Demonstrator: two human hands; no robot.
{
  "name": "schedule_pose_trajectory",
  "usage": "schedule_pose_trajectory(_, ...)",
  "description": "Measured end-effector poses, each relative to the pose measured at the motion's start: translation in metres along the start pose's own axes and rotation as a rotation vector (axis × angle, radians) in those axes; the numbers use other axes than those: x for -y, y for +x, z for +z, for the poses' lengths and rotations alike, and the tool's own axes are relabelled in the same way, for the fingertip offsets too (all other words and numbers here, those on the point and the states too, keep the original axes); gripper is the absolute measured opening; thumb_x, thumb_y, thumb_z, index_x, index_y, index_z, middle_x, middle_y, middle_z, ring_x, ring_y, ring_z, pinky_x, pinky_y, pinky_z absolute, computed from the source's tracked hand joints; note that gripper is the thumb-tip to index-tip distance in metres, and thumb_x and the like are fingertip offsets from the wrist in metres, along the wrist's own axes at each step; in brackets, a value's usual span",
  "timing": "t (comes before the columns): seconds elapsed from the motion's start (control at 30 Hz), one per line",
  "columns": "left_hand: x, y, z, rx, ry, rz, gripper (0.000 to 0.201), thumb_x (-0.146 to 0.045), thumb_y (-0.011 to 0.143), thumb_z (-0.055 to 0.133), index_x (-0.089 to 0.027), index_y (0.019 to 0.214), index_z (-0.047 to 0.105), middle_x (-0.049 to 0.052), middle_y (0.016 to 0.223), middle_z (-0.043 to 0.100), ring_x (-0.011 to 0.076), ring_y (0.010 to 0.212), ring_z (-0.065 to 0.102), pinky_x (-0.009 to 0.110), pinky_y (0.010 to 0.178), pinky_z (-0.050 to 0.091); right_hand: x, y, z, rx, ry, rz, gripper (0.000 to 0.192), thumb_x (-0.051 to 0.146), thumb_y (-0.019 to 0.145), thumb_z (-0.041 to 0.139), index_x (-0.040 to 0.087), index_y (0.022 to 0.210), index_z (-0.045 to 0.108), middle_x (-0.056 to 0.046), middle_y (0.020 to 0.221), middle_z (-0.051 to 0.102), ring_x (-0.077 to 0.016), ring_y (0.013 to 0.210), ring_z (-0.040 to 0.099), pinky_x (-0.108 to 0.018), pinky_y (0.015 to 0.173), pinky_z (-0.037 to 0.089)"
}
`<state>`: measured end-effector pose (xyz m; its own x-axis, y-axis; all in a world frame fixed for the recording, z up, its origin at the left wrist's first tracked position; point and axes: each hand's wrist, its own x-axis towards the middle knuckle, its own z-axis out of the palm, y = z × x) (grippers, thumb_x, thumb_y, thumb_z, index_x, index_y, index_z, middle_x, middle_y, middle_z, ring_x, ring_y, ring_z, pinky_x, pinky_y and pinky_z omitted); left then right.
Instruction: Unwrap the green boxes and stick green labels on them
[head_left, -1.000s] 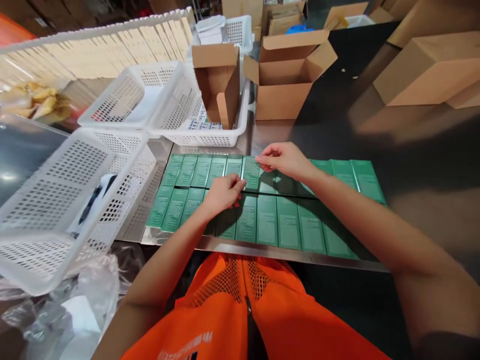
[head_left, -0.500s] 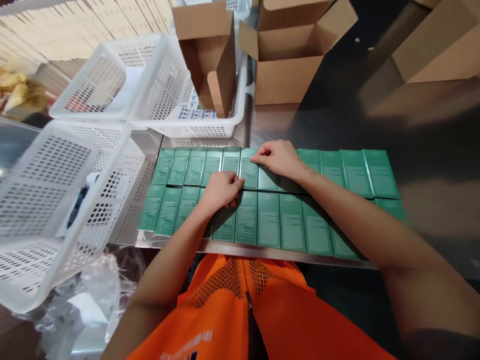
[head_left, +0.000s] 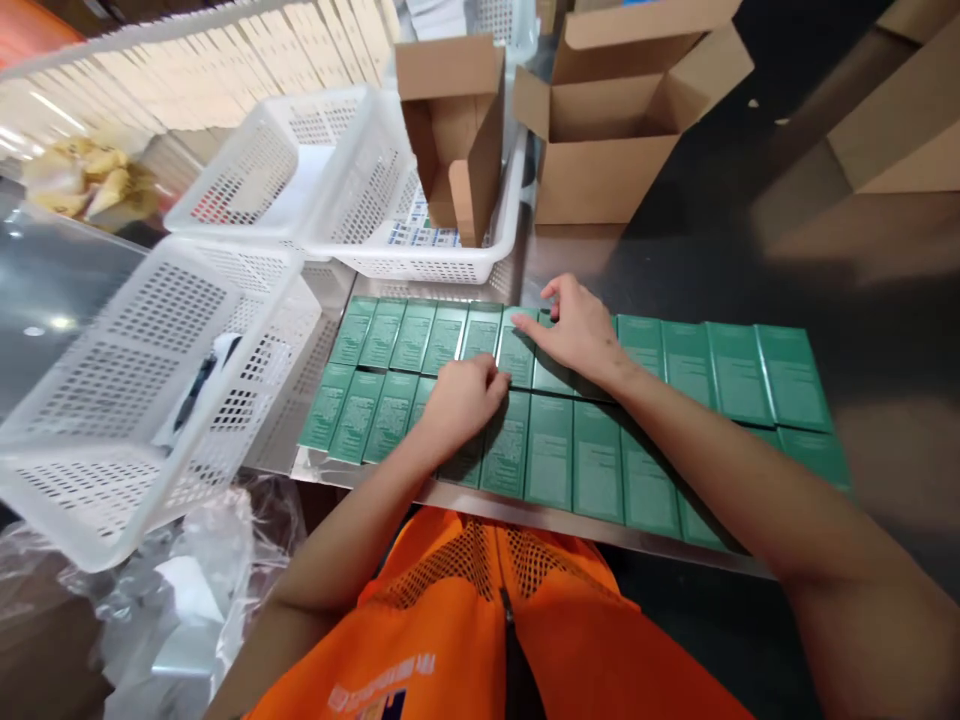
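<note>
Left hand [head_left: 461, 398] curled, fingertips down on the near row of green boxes [head_left: 551, 462]. Right hand [head_left: 576, 328] open, flat on far row [head_left: 442, 338], fingertips at one box's edge. Both rows flat, edge to edge on steel table [head_left: 525, 515]. White baskets [head_left: 150, 400] left, open cartons [head_left: 600, 150] behind

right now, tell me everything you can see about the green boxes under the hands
The green boxes are flat, slim cartons, card by the look of them, with fine pale print too small to read. They lie face up, side by side in two rows on a shiny metal tray, long edges meeting. The left hand rests on the near row by the seam between rows; the right hand presses on the far row, fingers spread. Both forearms cross over the near row.
</note>
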<state>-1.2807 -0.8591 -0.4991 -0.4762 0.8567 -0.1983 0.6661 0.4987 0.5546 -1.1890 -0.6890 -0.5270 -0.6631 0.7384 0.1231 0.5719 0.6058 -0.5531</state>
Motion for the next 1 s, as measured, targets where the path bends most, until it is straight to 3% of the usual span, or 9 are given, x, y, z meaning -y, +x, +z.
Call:
schedule_pose_trajectory(0.1,0.001,-0.047,-0.021,-0.149,0.033,0.12,0.018,-0.036,0.095,0.057,-0.022,0.086,0.063,0.001,0.067,0.064,0.017,0.061,0.061,0.03,0.062,0.043,0.01,-0.005,-0.004,0.064,-0.106,-0.011,0.059,0.06,0.08,0.072,0.019,0.118,0.054,-0.012,0.109,0.066,-0.0339,0.096,0.065,-0.041,0.079,0.049)
schedule_pose_trajectory(0.2,0.02,-0.093,-0.068,-0.408,0.09,0.093,0.02,-0.039,0.095,0.056,-0.023,0.09,0.065,0.002,0.076,0.067,0.0149,0.063,0.061,0.028,0.064,0.046,0.015,-0.007,-0.007,0.101,-0.176,0.017,0.058,0.061,0.084,0.065,0.019,0.123,0.052,-0.015,0.113,0.066,-0.0369,0.104,0.065,-0.042,0.078,0.049)
schedule_pose_trajectory(0.33,0.087,-0.123,-0.161,-0.727,0.409,-0.304,0.032,-0.042,0.096,0.049,-0.02,0.107,0.069,0.011,0.118,0.068,0.0194,0.084,0.067,0.032,0.08,0.051,0.013,-0.004,-0.008,0.138,-0.197,-0.031,0.049,0.06,0.092,0.053,0.021,0.121,0.051,-0.015,0.114,0.065,-0.0352,0.103,0.065,-0.043,0.075,0.047)
schedule_pose_trajectory(0.43,0.155,-0.116,-0.217,-0.457,0.474,-0.687,0.037,-0.04,0.096,0.047,-0.019,0.115,0.07,0.013,0.129,0.068,0.0286,0.114,0.064,0.037,0.097,0.048,0.013,-0.005,-0.009,0.151,-0.193,-0.047,0.044,0.061,0.091,0.05,0.024,0.115,0.051,-0.014,0.113,0.065,-0.0344,0.099,0.066,-0.044,0.071,0.047)
schedule_pose_trajectory(0.5,0.194,-0.105,-0.232,-0.325,0.404,-0.8,0.039,-0.048,0.092,0.053,-0.015,0.089,0.073,0.014,0.098,0.076,0.0324,0.1,0.07,0.037,0.088,0.051,0.013,-0.006,-0.01,0.15,-0.187,-0.052,0.042,0.063,0.09,0.047,0.027,0.111,0.05,-0.015,0.112,0.063,-0.0366,0.1,0.065,-0.046,0.071,0.046)
schedule_pose_trajectory(0.6,0.235,-0.092,-0.227,-0.169,0.275,-0.922,0.054,-0.063,0.083,0.063,-0.016,0.058,0.064,0.012,0.06,0.067,0.0328,0.073,0.072,0.039,0.077,0.054,0.014,-0.009,-0.012,0.165,-0.158,-0.07,0.04,0.067,0.09,0.039,0.031,0.106,0.045,-0.018,0.113,0.061,-0.0407,0.105,0.062,-0.05,0.076,0.046)
schedule_pose_trajectory(0.73,0.258,-0.092,-0.217,-0.046,0.081,-0.987,0.058,-0.071,0.064,0.079,-0.018,0.051,0.059,0.011,0.047,0.06,0.0321,0.061,0.069,0.04,0.07,0.055,0.018,-0.008,-0.012,0.173,-0.141,0.01,0.038,0.071,0.084,0.042,0.036,0.097,0.04,-0.016,0.112,0.06,-0.0406,0.113,0.06,-0.051,0.08,0.046)
schedule_pose_trajectory(0.87,0.269,-0.102,-0.222,0.004,-0.166,-0.954,0.064,-0.078,0.072,0.067,-0.016,0.059,0.062,0.01,0.047,0.061,0.0226,0.055,0.064,0.032,0.064,0.055,0.023,-0.007,-0.012,0.175,-0.141,0.035,0.04,0.077,0.08,0.044,0.039,0.093,0.04,-0.015,0.11,0.059,-0.0406,0.111,0.06,-0.051,0.078,0.045)
schedule_pose_trajectory(1.0,0.283,-0.102,-0.224,0.07,-0.296,-0.957,0.053,-0.065,0.079,0.069,-0.016,0.06,0.062,0.011,0.048,0.062,0.0224,0.052,0.064,0.033,0.06,0.055,0.021,-0.003,-0.006,0.147,-0.183,0.052,0.036,0.073,0.074,0.048,0.04,0.088,0.042,-0.015,0.108,0.061,-0.0408,0.108,0.061,-0.051,0.077,0.044)
